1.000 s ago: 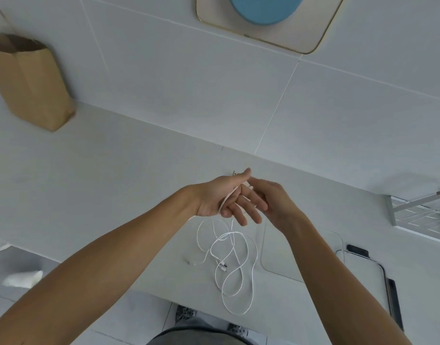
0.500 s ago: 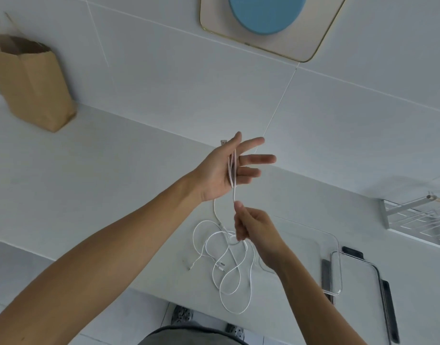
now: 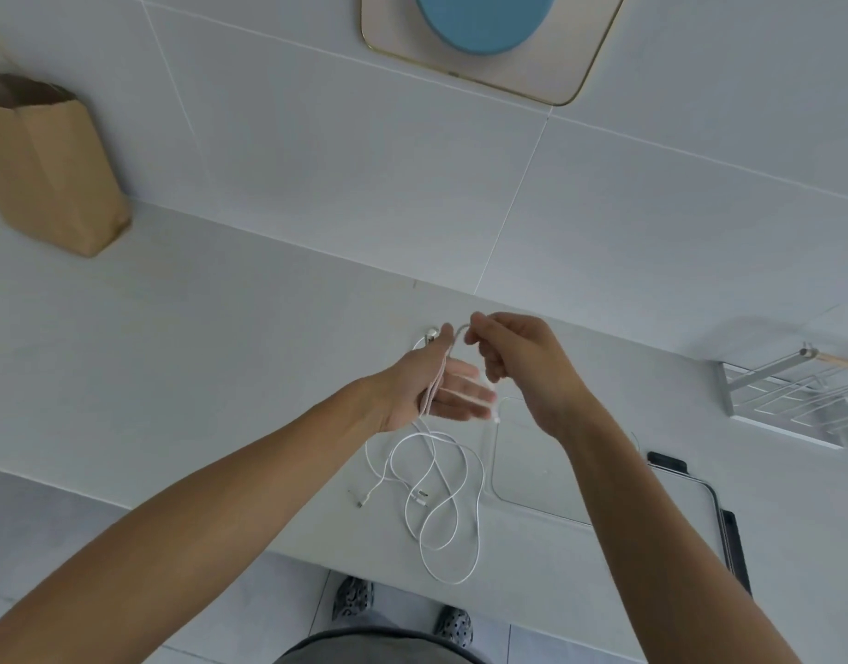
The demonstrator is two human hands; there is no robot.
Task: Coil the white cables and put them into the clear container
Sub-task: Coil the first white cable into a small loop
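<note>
The left hand (image 3: 429,385), fingers straight and spread, carries white cable (image 3: 434,491) wound across its palm — the slack lies looped on the counter (image 3: 220,357) below it. Just beside, the right hand (image 3: 518,361) pinches the strand; the clear container (image 3: 532,476) sits under its wrist.

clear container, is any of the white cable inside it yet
No, the clear container holds no cable: the white cable lies in loose loops on the counter beside it, its upper part wound over the left hand and pinched by the right hand.
</note>
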